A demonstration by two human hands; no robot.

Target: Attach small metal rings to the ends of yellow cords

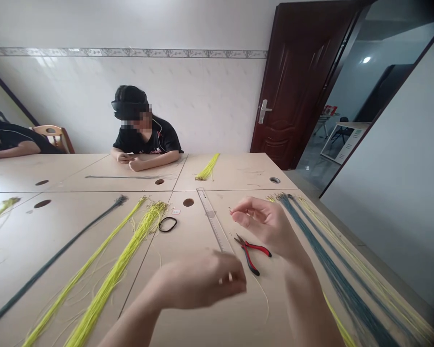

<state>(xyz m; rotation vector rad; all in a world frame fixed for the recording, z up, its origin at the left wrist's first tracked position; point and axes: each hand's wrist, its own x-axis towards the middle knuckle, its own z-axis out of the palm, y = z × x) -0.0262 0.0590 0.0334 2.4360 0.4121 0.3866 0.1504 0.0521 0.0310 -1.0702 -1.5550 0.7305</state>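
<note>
My right hand [264,219] is raised above the table, thumb and fingers pinched together on a small metal piece [230,210], too tiny to identify. My left hand [206,279], slightly blurred, is lower and nearer, its fingers curled inward; what they hold, if anything, is hidden. A thin pale cord [266,301] curves below and right of the left hand. Between my hands, red-and-black pliers [251,250] lie with their jaws apart. Behind the left hand, a clear ruler [213,219] lies on the table, its near end close to that hand.
Yellow cord bundles [117,265] and a dark teal bundle [65,248] lie left; more teal cords [321,255] run along the right edge. A black band [168,224] lies near a cable hole [188,202]. Across the table sits a person [146,137]; another person [18,137] is far left.
</note>
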